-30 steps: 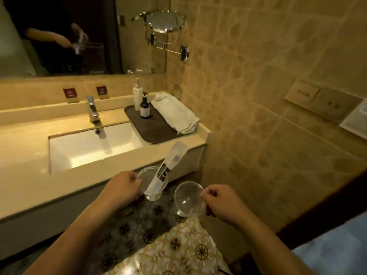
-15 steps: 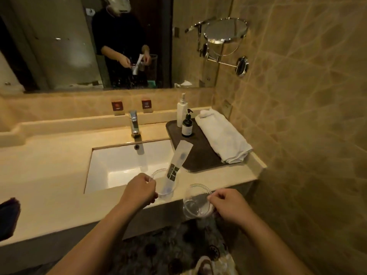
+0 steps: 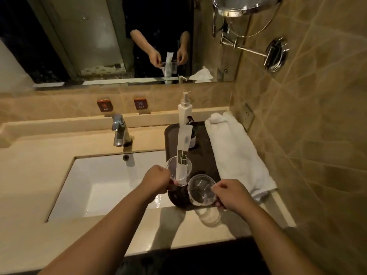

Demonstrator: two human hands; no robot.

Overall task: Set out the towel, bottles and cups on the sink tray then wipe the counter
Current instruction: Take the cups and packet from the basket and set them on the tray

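Observation:
My left hand [image 3: 156,181] grips a clear plastic cup [image 3: 178,171] with a tall white wrapped packet [image 3: 183,147] standing in it. My right hand [image 3: 231,193] holds a second, empty clear cup [image 3: 200,190] by its rim. Both cups hover over the near end of the dark tray [image 3: 202,155]. A rolled white towel [image 3: 236,155] lies along the tray's right side. At the tray's far end stand a white pump bottle [image 3: 183,112] and a small dark bottle [image 3: 192,138], partly hidden behind the packet.
A white sink basin [image 3: 111,181] sits left of the tray, with a chrome faucet [image 3: 120,132] behind it. The beige counter [image 3: 39,175] stretches left. A tiled wall [image 3: 307,135] rises close on the right, with a swing-arm mirror [image 3: 248,8] above.
Both hands have carried the cups forward from the counter's front edge to over the near end of the tray. The view has moved closer to the sink.

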